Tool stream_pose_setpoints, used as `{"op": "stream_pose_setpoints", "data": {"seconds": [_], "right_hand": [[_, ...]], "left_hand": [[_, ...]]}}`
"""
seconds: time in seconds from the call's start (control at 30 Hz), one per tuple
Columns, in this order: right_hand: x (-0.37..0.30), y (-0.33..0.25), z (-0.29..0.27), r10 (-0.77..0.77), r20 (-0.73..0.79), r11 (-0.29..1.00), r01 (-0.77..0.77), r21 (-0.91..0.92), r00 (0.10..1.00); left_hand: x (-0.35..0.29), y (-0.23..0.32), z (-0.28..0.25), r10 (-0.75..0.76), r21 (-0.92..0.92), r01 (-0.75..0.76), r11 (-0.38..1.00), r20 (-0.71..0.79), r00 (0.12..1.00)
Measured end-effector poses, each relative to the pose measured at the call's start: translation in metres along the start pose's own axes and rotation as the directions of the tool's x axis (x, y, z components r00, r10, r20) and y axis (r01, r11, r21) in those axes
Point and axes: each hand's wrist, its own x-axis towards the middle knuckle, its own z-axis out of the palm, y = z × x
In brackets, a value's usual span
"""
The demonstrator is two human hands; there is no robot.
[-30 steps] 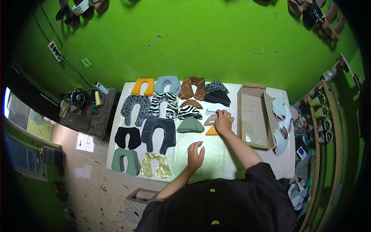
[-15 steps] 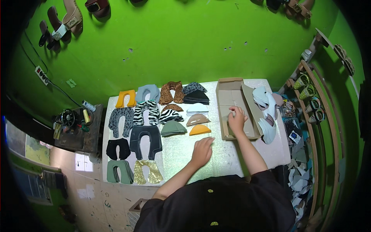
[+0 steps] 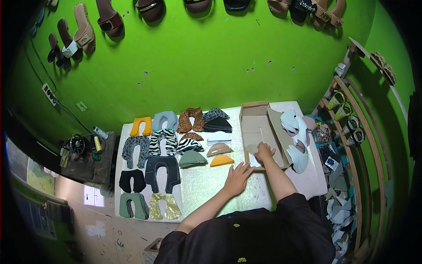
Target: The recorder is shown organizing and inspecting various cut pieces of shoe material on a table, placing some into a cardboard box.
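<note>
My right hand (image 3: 265, 152) reaches down into the near end of an uncovered cardboard box (image 3: 256, 105), fingers curled. Beside its fingers are a pale beige piece (image 3: 251, 148) and a white piece (image 3: 254, 161); what it grips is partly hidden. My left hand (image 3: 237, 178) is open, fingers spread, at the box's near left corner. Left of the box are half-round stacks: orange (image 3: 222, 160), tan (image 3: 219, 150), white (image 3: 218, 138), green (image 3: 192, 159) and zebra-patterned (image 3: 190, 146). Farther left lie U-shaped pieces in black (image 3: 162, 174), gold glitter (image 3: 165, 207) and green (image 3: 134, 206).
White cut pieces (image 3: 295, 125) overlap the box's right flap. Sandals (image 3: 83, 28) hang along the green wall. At left stands a dark side table (image 3: 88, 160) with a black wheel-shaped tool; at right, a wooden rack (image 3: 351, 114) holds shoes above heaped scraps (image 3: 340, 211).
My right hand has moved nearer within the box, where pale pieces now show beside it. My left hand has shifted right to the box corner. The view has tilted upward, showing more wall.
</note>
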Motion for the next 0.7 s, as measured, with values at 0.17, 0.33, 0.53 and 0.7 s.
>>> {"op": "stream_pose_setpoints", "data": {"seconds": [0.17,0.33,0.53,0.7], "right_hand": [[0.008,0.005,0.008,0.025,-0.150,0.999,-0.022,0.028,0.988],[0.005,0.012,0.010,-0.012,-0.172,0.999,0.020,0.044,0.985],[-0.032,-0.007,-0.028,-0.215,-0.545,0.813,0.458,0.360,0.810],[-0.078,-0.007,-0.052,-0.472,-0.450,0.425,0.643,0.637,0.758]], "left_hand": [[0.000,0.003,0.002,-0.042,-0.021,0.042,0.999,-0.015,0.999],[-0.001,0.003,0.003,-0.018,-0.016,0.018,1.000,-0.011,1.000],[-0.006,-0.006,0.004,-0.048,-0.190,0.041,0.981,-0.035,0.998],[-0.011,-0.014,-0.016,-0.413,-0.732,0.154,0.664,-0.187,0.891]]}}
